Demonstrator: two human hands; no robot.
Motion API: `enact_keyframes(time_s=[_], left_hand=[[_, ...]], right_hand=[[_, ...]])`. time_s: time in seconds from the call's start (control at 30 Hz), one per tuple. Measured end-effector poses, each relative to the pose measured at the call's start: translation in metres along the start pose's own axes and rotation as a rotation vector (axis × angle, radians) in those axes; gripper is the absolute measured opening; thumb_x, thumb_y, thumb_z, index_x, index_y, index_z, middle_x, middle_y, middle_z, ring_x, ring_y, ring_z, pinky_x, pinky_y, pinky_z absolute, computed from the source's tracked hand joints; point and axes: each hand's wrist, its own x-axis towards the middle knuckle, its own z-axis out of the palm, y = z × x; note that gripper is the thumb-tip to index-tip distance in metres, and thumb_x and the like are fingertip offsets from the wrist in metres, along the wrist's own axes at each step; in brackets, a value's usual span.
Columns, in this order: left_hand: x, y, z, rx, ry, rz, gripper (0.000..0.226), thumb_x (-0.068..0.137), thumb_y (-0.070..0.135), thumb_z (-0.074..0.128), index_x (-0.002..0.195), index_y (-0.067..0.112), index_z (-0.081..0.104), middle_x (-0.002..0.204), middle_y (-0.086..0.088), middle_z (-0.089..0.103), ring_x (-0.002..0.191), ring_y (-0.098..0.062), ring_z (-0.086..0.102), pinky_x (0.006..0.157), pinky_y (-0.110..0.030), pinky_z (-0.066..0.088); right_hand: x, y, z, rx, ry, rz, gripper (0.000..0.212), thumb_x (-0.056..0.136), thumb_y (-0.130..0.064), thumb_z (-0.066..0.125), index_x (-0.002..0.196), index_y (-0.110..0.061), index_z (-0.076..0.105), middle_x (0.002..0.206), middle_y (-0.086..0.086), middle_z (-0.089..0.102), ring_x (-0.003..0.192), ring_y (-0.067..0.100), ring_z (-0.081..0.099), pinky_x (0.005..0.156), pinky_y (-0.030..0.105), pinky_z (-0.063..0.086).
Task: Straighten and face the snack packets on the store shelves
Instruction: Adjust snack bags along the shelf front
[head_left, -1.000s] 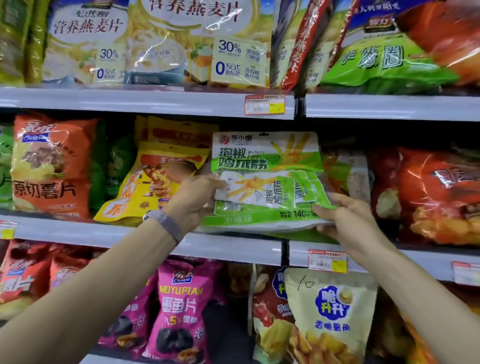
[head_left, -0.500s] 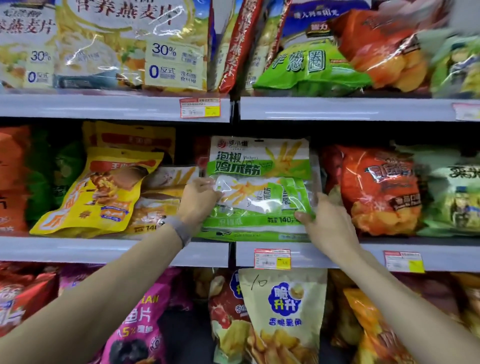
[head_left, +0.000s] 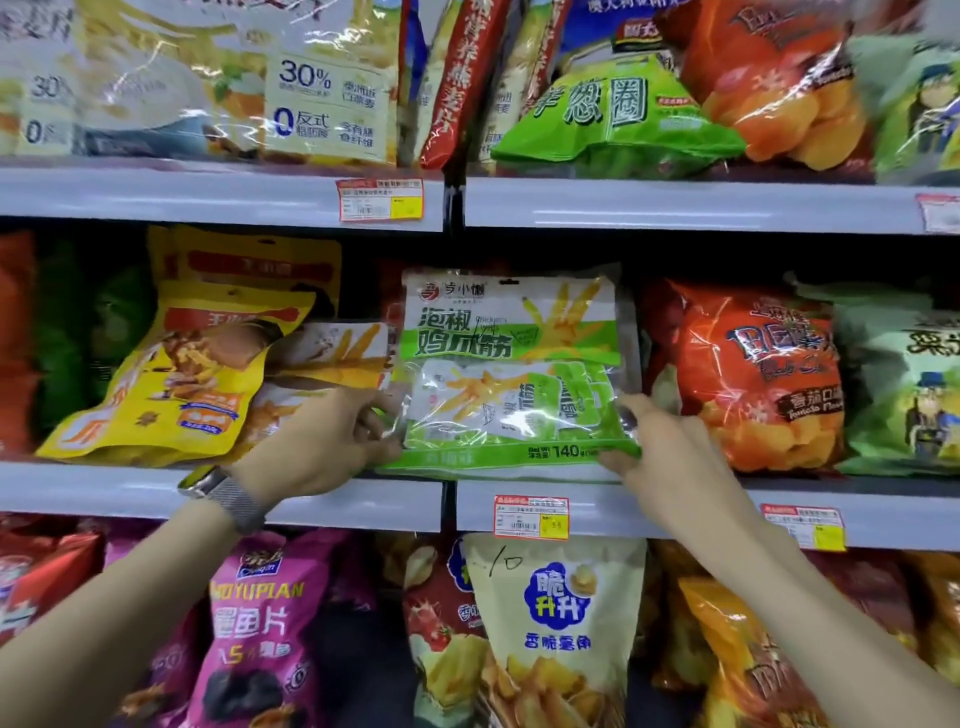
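- The green-and-white packet (head_left: 511, 369) stands upright, face forward, on the middle shelf (head_left: 104, 491).
- The left hand (head_left: 322, 441) pinches its lower left edge, and the right hand (head_left: 660, 447) grips its lower right corner.
- A tilted yellow packet (head_left: 171, 374) lies to the left, and an orange bag (head_left: 753, 374) is just to the right.
- An orange-striped packet (head_left: 337, 353) is partly hidden between them.

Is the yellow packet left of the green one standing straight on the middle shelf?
No, the yellow packet leans well over to one side, its top tilted toward the green packet.
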Motion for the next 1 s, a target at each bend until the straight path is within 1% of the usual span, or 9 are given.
enact_keyframes(time_s=[0.1,0.23,0.37,0.47,0.57,0.67,0.8,0.9,1.0], left_hand=[[-0.001,-0.007,0.000,-0.055,0.013,0.015,0.029,0.088,0.018,0.085,0.113,0.017,0.070,0.080,0.004,0.069,0.062,0.006,0.059,0.059,-0.009,0.044],[0.006,-0.010,0.004,-0.136,0.040,0.064,0.027,0.086,0.017,0.087,0.106,0.018,0.070,0.076,0.003,0.071,0.059,0.000,0.056,0.058,-0.012,0.044],[0.014,-0.021,0.008,-0.207,0.001,0.086,0.029,0.081,0.024,0.091,0.103,0.024,0.071,0.076,0.002,0.074,0.059,-0.002,0.056,0.056,-0.013,0.043],[0.017,-0.029,0.006,-0.265,-0.091,0.105,0.039,0.079,0.027,0.091,0.112,0.026,0.069,0.079,0.008,0.077,0.060,-0.004,0.050,0.060,-0.020,0.043],[0.017,-0.029,0.008,-0.260,-0.168,0.128,0.059,0.075,0.028,0.093,0.126,0.027,0.062,0.092,0.017,0.075,0.061,-0.003,0.046,0.061,-0.017,0.042],[0.016,-0.023,0.011,-0.217,-0.193,0.168,0.066,0.077,0.032,0.092,0.133,0.029,0.058,0.090,0.017,0.071,0.062,-0.003,0.045,0.062,-0.015,0.042],[0.024,-0.011,0.014,-0.224,-0.177,0.152,0.057,0.083,0.028,0.089,0.132,0.027,0.061,0.078,0.017,0.071,0.058,0.000,0.052,0.059,-0.011,0.040],[0.027,-0.005,0.012,-0.180,-0.138,0.132,0.052,0.081,0.026,0.091,0.126,0.026,0.065,0.073,0.015,0.070,0.053,0.009,0.054,0.056,-0.014,0.038],[0.022,-0.003,0.007,-0.166,-0.175,0.116,0.044,0.073,0.025,0.096,0.109,0.022,0.070,0.074,0.010,0.073,0.050,0.008,0.055,0.053,-0.009,0.039]], right_hand=[[0.001,-0.003,-0.005,-0.126,-0.069,0.002,0.060,0.098,-0.029,0.070,0.151,-0.026,0.043,0.121,0.020,0.060,0.114,0.045,0.059,0.085,0.045,0.049],[0.001,-0.012,-0.009,-0.181,-0.099,0.033,0.064,0.098,-0.034,0.069,0.154,-0.025,0.040,0.123,0.020,0.059,0.114,0.046,0.060,0.087,0.046,0.050],[-0.014,-0.023,-0.010,-0.237,-0.122,0.054,0.057,0.100,-0.054,0.057,0.146,-0.022,0.048,0.119,0.017,0.064,0.113,0.045,0.061,0.088,0.046,0.053],[-0.030,-0.024,-0.005,-0.249,-0.172,0.034,0.058,0.098,-0.066,0.047,0.142,-0.028,0.052,0.128,0.006,0.059,0.121,0.034,0.058,0.094,0.044,0.051],[-0.042,-0.023,0.000,-0.220,-0.193,0.014,0.062,0.092,-0.074,0.042,0.135,-0.031,0.055,0.137,-0.004,0.055,0.128,0.024,0.049,0.099,0.043,0.050],[-0.054,-0.029,0.009,-0.268,-0.180,-0.027,0.068,0.093,-0.073,0.042,0.149,-0.033,0.039,0.150,-0.006,0.044,0.141,0.018,0.035,0.112,0.037,0.039],[-0.064,-0.042,0.018,-0.301,-0.179,-0.042,0.083,0.097,-0.072,0.039,0.163,-0.029,0.012,0.171,-0.001,0.014,0.158,0.019,0.007,0.125,0.033,0.016],[-0.064,-0.044,0.019,-0.296,-0.164,-0.040,0.085,0.097,-0.072,0.040,0.164,-0.029,0.012,0.173,-0.001,0.011,0.159,0.019,0.006,0.127,0.035,0.016],[-0.065,-0.043,0.016,-0.285,-0.160,-0.046,0.080,0.097,-0.071,0.042,0.163,-0.032,0.016,0.172,-0.002,0.015,0.158,0.018,0.010,0.126,0.036,0.020]])
